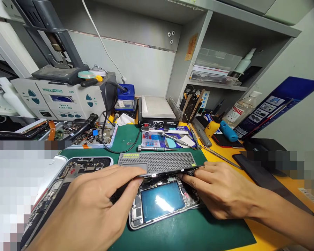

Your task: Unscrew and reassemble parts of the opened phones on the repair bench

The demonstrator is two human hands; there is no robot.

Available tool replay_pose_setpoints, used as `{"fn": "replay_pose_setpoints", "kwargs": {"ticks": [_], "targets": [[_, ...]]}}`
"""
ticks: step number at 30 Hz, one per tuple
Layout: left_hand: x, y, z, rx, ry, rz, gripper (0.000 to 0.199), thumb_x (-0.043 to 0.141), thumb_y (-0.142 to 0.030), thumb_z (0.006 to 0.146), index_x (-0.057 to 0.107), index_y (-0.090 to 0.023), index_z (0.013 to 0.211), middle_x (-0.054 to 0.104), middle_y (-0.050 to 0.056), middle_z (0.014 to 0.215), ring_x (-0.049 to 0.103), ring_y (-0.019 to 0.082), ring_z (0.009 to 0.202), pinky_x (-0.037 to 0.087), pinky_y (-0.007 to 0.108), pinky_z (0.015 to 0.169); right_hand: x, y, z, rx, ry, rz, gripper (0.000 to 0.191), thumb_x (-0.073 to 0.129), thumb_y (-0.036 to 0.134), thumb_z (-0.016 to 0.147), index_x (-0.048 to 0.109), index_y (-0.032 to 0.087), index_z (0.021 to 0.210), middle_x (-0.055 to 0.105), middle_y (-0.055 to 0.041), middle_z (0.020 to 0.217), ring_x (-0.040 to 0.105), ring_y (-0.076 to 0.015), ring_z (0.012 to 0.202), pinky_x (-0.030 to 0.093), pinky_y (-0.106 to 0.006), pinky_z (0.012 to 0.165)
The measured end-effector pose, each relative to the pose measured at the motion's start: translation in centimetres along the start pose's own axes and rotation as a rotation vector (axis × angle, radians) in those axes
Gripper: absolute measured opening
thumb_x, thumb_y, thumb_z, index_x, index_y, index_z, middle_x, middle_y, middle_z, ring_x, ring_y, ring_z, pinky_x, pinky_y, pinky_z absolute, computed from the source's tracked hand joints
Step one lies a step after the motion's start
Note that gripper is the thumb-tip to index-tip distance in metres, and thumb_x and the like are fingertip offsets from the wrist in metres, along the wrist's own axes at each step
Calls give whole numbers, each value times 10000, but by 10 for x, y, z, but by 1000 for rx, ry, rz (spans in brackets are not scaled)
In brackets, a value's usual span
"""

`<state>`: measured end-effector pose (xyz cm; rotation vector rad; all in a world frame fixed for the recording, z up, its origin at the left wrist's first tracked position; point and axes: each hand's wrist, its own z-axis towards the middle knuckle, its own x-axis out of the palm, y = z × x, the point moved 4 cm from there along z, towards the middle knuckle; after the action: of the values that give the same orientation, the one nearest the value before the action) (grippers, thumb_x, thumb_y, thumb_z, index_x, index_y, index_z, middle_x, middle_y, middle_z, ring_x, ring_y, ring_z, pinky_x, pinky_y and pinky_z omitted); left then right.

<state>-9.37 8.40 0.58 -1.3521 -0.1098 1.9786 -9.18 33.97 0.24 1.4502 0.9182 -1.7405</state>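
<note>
An opened device point(162, 202) with a shiny blue-black block and exposed parts lies on the green mat point(188, 230). A thin dark panel point(170, 172) is raised edge-on above its far side. My left hand point(94, 205) pinches the panel's left end between thumb and fingers. At the panel's right end is my right hand point(219, 188), its fingers closed on the edge and one fingertip reaching under it, beside the device's inner parts. Behind the panel lies a grey perforated pad point(159, 159). The panel's faces are mostly hidden.
Another opened device point(86, 164) lies at the left, behind my left hand. Screwdrivers point(157, 149), a tray of circuit boards point(107, 134), a heating plate point(157, 108) and a soldering station point(60, 99) stand farther back. Bottles point(213, 126) are at the right.
</note>
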Motion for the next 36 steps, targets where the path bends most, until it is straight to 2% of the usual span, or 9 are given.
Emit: {"fn": "replay_pose_setpoints", "kwargs": {"ticks": [3,10,16,25,32,36], "targets": [[1,0,1,-1,18,-9,163,605,-454,916,696,-444,1051,776,-185,1010,733,81,825,541,96,754,2,-3,-3,37,12,61,374,417,113,872,643,95,1169,603,-49,748,498,-213,612,370,-354,572],[1,2,1,0,8,21,172,608,-474,915,674,-453,1072,766,-194,1015,712,57,813,501,77,772,2,-4,-6,56,18,69,397,414,104,875,644,116,1199,599,-43,762,494,-213,629,355,-347,585],[1,2,1,-4,5,8,162,611,-451,914,650,-518,1056,744,-276,1000,698,26,798,466,65,732,3,-4,-5,50,56,54,375,423,115,892,637,117,1199,597,-42,780,493,-208,646,349,-347,606],[2,4,0,-18,13,19,154,602,-479,911,649,-523,1050,733,-302,1005,685,-4,813,419,16,776,1,0,-1,-10,-2,-9,343,423,95,900,667,87,1141,602,-44,744,474,-206,619,338,-355,580],[0,0,2,-10,-59,-7,164,627,-487,890,696,-507,1038,754,-280,991,711,-2,795,410,-16,853,3,-1,-3,-11,-28,-21,347,414,106,914,661,87,1157,636,-63,773,525,-217,646,382,-353,590],[1,1,2,-31,-37,2,158,625,-494,891,707,-496,1025,766,-250,969,715,15,783,445,1,805,1,-4,-9,34,-93,61,328,430,97,920,656,91,1157,648,-64,783,548,-210,655,401,-337,595]]}}
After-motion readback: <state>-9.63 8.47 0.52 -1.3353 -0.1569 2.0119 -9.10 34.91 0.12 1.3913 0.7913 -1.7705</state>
